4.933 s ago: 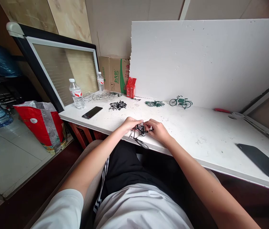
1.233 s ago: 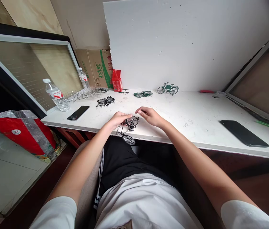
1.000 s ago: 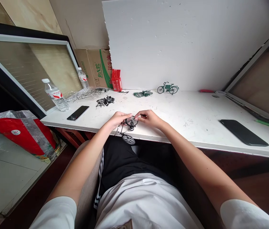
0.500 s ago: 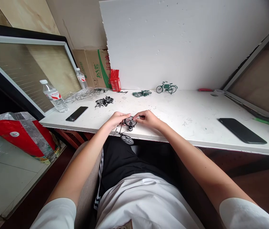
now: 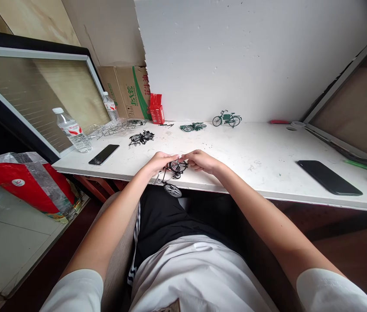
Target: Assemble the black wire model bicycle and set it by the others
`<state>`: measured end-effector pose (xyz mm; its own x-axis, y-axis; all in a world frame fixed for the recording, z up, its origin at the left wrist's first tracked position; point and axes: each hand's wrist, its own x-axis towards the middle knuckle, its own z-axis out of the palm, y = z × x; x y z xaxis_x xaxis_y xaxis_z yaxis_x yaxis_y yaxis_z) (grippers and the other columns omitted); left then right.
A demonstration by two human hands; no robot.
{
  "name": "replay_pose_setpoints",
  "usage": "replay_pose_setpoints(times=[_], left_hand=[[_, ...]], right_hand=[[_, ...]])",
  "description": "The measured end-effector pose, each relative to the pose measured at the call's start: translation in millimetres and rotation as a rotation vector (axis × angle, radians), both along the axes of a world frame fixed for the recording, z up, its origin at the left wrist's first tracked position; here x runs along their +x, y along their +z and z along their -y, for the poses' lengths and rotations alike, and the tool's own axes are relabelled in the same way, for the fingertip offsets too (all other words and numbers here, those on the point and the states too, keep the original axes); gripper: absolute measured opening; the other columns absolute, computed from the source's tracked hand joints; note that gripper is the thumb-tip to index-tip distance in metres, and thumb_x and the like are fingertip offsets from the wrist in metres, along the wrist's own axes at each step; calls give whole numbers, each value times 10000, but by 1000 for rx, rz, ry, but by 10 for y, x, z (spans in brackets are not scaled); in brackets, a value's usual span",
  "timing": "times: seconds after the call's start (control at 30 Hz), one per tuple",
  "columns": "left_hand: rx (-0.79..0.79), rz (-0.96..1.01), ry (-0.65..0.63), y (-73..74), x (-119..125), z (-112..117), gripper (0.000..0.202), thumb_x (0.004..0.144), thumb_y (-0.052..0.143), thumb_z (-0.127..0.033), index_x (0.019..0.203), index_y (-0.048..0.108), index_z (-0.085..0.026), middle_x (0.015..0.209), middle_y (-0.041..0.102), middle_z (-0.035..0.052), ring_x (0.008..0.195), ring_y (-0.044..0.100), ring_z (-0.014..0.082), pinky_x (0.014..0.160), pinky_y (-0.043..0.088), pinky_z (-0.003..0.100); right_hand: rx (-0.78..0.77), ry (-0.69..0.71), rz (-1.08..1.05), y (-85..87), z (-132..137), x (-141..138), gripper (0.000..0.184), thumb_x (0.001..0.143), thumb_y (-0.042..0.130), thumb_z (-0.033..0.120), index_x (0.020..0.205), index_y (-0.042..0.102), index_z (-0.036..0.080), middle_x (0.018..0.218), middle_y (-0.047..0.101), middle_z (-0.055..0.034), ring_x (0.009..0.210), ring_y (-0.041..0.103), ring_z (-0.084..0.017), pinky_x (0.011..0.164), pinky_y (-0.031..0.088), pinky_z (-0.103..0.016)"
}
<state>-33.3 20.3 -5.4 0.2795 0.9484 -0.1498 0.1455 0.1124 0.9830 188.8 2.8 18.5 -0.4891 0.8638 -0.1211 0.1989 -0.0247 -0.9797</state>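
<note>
A small black model bicycle [image 5: 173,189] is at the table's front edge, tilted, with one spoked wheel past the edge over my lap. My left hand [image 5: 161,163] is closed on its upper end, thumb lying along the top of the other wheel [image 5: 177,167]. From the other side my right hand [image 5: 200,161] meets that same wheel, index finger reaching onto its rim and the remaining fingers curled in. Whether a small part sits under those curled fingers is hidden.
Black model parts [image 5: 141,138] and a flat green model bicycle [image 5: 193,127] lie behind my hands. A green model bicycle [image 5: 227,118] stands at the wall. Phones lie left [image 5: 104,154] and right [image 5: 329,177]. Water bottles [image 5: 73,130] and a red box [image 5: 156,108] stand at left.
My right hand has shifted slightly, its index finger now stretched onto the wheel; a dark piece seen at its fingers before no longer shows. My left hand keeps its hold.
</note>
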Motion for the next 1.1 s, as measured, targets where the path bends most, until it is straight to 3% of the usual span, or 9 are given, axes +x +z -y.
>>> replay_pose_setpoints(times=[0.17,0.6,1.1], left_hand=[[-18,-20,6,-13,-3,-24,507,724,929,-554,900,825,-91,706,724,70,599,603,145,582,476,279],[-8,-20,9,-105,-23,-85,582,703,927,-609,930,818,-84,782,761,106,616,648,163,586,518,291],[-7,-34,19,-25,16,-21,524,712,922,-599,887,822,-116,739,745,81,664,656,180,603,534,286]], right_hand=[[-169,-29,-99,-36,-35,-40,233,820,789,324,792,598,192,611,195,104,527,132,-80,467,104,-275],[-148,-60,-170,-189,-90,-60,365,842,809,317,739,472,224,616,205,115,529,145,-70,461,118,-257],[-150,-125,-227,-163,-25,-93,290,850,754,251,740,487,218,620,199,108,537,129,-77,460,111,-271]])
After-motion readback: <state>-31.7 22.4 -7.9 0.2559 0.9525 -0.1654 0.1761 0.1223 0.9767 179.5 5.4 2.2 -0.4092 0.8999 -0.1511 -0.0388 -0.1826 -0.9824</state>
